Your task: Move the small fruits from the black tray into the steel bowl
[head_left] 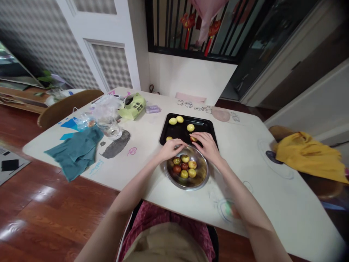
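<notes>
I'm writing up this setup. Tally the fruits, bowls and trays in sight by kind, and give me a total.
Metal bowl: 1
Black tray: 1
Fruits: 12 in sight (7 in the bowl, 4 on the tray, 1 under the right hand's fingertips)
Total: 14

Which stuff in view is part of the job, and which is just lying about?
In the job:
left hand and right hand
metal bowl
black tray
round fruit, in both

Apparently just lying about:
green bag
purple packet
teal cloth
yellow cloth
</notes>
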A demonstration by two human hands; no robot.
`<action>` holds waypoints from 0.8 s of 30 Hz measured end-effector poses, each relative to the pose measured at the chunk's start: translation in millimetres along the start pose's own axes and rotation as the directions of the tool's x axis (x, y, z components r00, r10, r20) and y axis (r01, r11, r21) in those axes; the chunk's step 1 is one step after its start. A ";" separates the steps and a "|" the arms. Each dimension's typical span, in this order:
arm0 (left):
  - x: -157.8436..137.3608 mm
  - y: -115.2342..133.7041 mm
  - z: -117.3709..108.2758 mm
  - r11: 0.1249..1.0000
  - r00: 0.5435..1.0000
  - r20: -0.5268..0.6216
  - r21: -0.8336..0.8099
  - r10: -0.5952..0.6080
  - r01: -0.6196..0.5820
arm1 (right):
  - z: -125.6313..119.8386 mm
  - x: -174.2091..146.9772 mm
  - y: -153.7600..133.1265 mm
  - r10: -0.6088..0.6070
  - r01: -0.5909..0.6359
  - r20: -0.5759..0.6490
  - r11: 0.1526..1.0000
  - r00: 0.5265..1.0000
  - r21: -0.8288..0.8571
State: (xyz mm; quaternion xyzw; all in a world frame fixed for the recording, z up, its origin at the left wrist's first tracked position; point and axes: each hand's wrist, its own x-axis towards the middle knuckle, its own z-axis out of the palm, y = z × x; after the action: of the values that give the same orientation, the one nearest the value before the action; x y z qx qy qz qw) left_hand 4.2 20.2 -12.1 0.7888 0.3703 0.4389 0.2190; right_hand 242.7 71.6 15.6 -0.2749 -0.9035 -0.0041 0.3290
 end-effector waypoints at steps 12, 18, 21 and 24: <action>-1.8 -5.1 -5.4 0.988 0.990 0.125 0.128 0.067 -0.083 | -27.1 -18.3 -34.2 -0.102 0.036 0.476 0.989 0.874 0.146; -1.1 -2.2 -7.0 0.991 0.988 0.148 0.119 0.048 -0.066 | -21.1 -19.8 -33.2 -0.053 0.001 0.510 0.995 0.858 0.103; -1.4 -2.5 -6.8 0.991 0.987 0.151 0.120 0.048 -0.066 | -21.0 -20.9 -33.6 -0.039 -0.025 0.515 0.993 0.856 0.116; -2.0 -3.1 -6.6 0.990 0.988 0.147 0.124 0.042 -0.061 | -18.8 -22.3 -32.3 -0.013 -0.057 0.517 0.991 0.856 0.119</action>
State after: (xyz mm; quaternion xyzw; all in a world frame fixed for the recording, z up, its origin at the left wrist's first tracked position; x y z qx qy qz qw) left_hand -3.3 20.7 -11.7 0.8402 0.3604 0.3617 0.1827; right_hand 251.8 29.6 22.6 -0.2543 -0.9536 0.1324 0.0918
